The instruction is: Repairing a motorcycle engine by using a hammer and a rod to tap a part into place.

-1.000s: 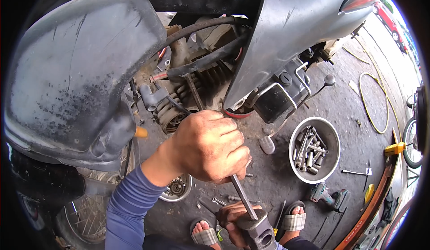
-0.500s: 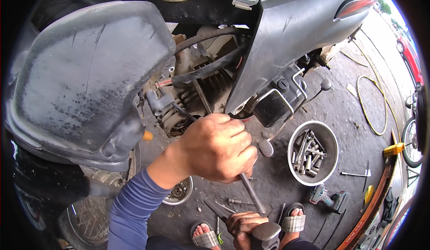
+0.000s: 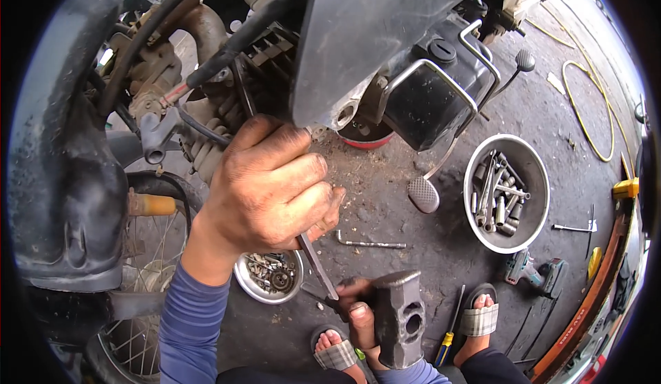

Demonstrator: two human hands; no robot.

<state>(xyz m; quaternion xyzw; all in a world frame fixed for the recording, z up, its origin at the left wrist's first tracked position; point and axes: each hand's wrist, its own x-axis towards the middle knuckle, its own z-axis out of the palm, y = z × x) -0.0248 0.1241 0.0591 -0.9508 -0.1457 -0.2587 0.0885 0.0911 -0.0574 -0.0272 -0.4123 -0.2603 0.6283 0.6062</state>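
Observation:
My left hand (image 3: 272,184) is wrapped round a long metal bar (image 3: 315,263). The bar's upper end (image 3: 243,84) reaches in beside the finned engine (image 3: 272,50) of a motorcycle; its contact point there is hidden. Below, the bar's free end points down toward my right hand (image 3: 358,315). That hand is closed on a hammer (image 3: 401,315), whose heavy dark head is turned up toward me beside the bar's lower end. Whether the hammer and bar touch, I cannot tell. A grey body panel (image 3: 372,39) overhangs the engine just above my left hand.
A steel bowl of sockets and wrenches (image 3: 544,205) stands at right, with a cordless drill (image 3: 533,274) below it. A smaller bowl of parts (image 3: 239,277), an L-shaped wrench (image 3: 372,244) and a screwdriver (image 3: 447,339) lie near my feet. The pedal (image 3: 423,194) juts out.
My view has moved closer to the engine and right side. My left hand still grips the bar, now farther left in view. The hammer head has come up and turned, showing its side.

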